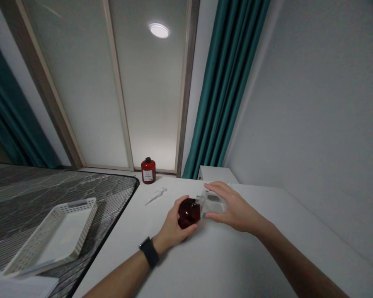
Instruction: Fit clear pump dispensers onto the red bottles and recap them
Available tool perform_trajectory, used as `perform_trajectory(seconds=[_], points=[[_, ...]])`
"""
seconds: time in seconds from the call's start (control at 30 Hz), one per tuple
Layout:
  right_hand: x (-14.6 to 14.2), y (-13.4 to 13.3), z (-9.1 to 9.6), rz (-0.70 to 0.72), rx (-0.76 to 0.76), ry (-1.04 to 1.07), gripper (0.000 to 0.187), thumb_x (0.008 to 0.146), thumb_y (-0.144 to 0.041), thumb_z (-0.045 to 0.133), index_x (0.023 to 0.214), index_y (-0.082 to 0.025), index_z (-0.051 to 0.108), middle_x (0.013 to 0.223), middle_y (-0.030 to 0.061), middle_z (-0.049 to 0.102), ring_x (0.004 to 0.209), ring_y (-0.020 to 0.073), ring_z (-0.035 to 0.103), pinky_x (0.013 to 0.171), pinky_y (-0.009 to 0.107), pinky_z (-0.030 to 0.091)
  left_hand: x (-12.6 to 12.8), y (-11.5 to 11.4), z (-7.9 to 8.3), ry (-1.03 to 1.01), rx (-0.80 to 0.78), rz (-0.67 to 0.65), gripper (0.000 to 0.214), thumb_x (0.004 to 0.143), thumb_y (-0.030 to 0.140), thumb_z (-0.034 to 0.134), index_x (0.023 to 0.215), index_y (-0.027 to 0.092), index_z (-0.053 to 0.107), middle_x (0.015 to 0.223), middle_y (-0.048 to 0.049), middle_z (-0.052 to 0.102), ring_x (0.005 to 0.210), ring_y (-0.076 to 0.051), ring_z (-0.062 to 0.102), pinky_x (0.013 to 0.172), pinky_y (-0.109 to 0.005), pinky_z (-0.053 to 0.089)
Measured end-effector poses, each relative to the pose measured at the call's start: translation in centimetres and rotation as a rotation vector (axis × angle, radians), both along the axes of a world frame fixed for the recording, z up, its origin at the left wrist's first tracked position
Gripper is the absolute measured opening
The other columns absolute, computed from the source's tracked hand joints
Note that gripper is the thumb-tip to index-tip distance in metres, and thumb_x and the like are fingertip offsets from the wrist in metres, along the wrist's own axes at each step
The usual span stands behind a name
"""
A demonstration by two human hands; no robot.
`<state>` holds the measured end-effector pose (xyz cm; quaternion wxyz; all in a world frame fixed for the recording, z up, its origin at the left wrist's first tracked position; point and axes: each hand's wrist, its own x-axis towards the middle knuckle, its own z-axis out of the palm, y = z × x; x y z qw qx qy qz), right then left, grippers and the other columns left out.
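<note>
1. Two hands are gripping two vessels that are meeting mouth to mouth. The left hand (174, 227) is closing around a dark red bottle (188, 212), thumb on the near side. The right hand (236, 209) is clamping down over a clear container (214, 203), fingers spread across its top. Both vessels are sitting low over the middle of the white tabletop (236, 265); whether they are touching it I cannot tell.
2. Tilted on its side, the dark red bottle is pointing its neck at the clear container. That joint is looking narrow. If either hand is drifting sideways, liquid could be running past the opening and onto the tabletop.
3. Much of the clear container is being covered by the right hand, so its level is being hidden from this view. I am judging an overflow possible if the tilt is too steep.
4. Rounded and smooth-looking, the dark red bottle is being held by one hand alone, and a wet palm could be letting it roll.
5. Beyond the left hand a white pump head (155, 195) is lying loose on the tabletop, near enough that a spreading spill or a swinging forearm could be reaching it.
6. Farther back, a red bottle with a black cap (148, 170) is standing upright by the window frame, and a white basket (85, 231) is sitting on a dark mat (49, 186) at the left — both well apart and, in my judgement, running little risk.
</note>
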<state>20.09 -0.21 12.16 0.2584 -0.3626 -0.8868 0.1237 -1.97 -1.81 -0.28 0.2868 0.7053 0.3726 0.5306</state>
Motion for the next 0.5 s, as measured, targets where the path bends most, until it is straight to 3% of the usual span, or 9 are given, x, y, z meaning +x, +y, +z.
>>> perform_trajectory(seconds=[0.27, 0.5], points=[[-0.12, -0.01, 0.22, -0.001, -0.023, -0.017, 0.069, 0.076, -0.036, 0.079, 0.138, -0.018, 0.051, 0.138, 0.0159, 0.055, 0.129, 0.0302, 0.051, 0.111, 0.052, 0.042, 0.03, -0.05, 0.00, -0.001, -0.011, -0.003, 0.074, 0.074, 0.033, 0.073, 0.137, 0.018, 0.038, 0.128, -0.0136, 0.057, 0.116, -0.030, 0.058, 0.104, -0.047, 0.045], [-0.14, 0.06, 0.30, 0.004, -0.021, -0.023, 0.069, 0.077, -0.037, 0.079, 0.138, -0.021, 0.052, 0.138, 0.0152, 0.055, 0.128, 0.0312, 0.052, 0.110, 0.053, 0.042, 0.05, -0.09, -0.06, 0.007, -0.025, 0.013, 0.074, 0.073, 0.032, 0.074, 0.136, 0.018, 0.039, 0.127, -0.0125, 0.058, 0.115, -0.029, 0.059, 0.103, -0.046, 0.046]])
